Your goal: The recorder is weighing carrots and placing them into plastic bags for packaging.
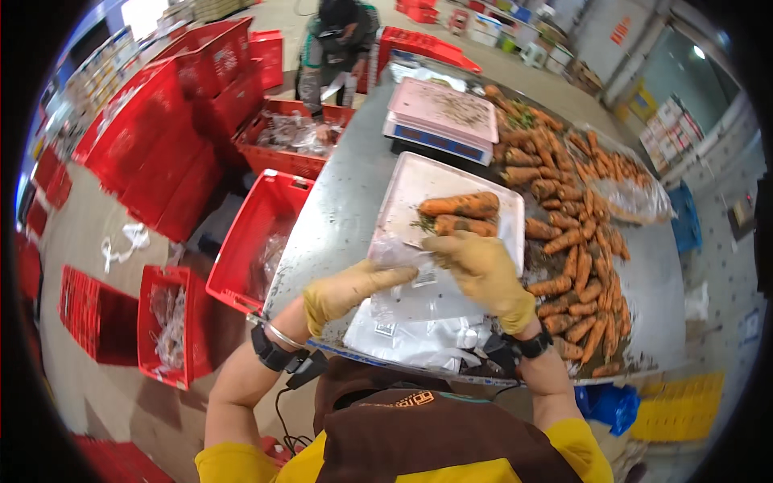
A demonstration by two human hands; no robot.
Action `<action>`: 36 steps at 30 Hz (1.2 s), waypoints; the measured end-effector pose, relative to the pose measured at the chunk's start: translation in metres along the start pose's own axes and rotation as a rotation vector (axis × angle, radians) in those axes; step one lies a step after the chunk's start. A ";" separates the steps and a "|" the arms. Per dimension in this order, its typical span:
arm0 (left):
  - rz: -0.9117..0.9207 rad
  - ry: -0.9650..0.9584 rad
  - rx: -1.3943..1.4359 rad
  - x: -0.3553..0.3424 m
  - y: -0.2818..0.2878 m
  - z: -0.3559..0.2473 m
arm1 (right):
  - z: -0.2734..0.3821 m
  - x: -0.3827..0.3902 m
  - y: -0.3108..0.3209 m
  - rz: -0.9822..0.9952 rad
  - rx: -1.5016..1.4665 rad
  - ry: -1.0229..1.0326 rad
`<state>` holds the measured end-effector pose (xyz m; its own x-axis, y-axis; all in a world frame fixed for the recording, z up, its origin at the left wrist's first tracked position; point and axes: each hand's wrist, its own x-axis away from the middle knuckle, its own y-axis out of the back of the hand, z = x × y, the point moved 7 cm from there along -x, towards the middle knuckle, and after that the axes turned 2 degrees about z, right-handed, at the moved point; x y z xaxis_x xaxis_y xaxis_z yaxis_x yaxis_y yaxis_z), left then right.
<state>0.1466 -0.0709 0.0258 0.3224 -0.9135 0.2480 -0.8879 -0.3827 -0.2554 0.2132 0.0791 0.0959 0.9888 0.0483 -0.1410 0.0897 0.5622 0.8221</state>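
Observation:
A clear plastic bag (403,299) with a printed label is stretched between my gloved hands over the front of the table. My left hand (354,291), in a yellow glove, is closed on the bag's left side. My right hand (487,278), gloved too, pinches the bag's upper right edge close to the carrots. Two dirt-covered carrots (460,204) lie side by side on a pale pink tray (509,241), with green bits at their left ends. Under the bag, a stack of flat clear bags (394,342) rests at the table's front edge.
A large heap of carrots (581,241) covers the metal table's (322,233) right side. Behind the tray stands a pink-topped scale (444,110). Red crates (262,241) with bagged contents stand at left. A co-worker (338,56) reaches into a far crate.

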 end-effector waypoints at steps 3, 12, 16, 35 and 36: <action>0.003 -0.089 -0.222 -0.015 -0.018 -0.012 | -0.001 0.021 0.011 -0.185 -0.139 0.132; 0.041 -0.289 -0.496 -0.022 0.024 0.011 | -0.105 0.109 -0.067 -0.020 -1.454 -0.248; -0.114 0.033 0.057 -0.044 0.028 0.032 | -0.076 0.064 -0.038 -0.001 -1.739 -0.074; 0.113 0.120 0.030 -0.089 -0.050 0.022 | -0.132 0.128 0.023 -0.418 -1.429 -0.460; 0.070 0.112 0.020 -0.092 -0.051 0.021 | -0.127 0.126 0.020 -0.490 -1.544 -0.437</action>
<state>0.1694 0.0296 -0.0036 0.2199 -0.9175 0.3315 -0.9001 -0.3218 -0.2938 0.3241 0.2018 0.0245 0.8851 -0.4337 0.1690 0.4479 0.6949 -0.5626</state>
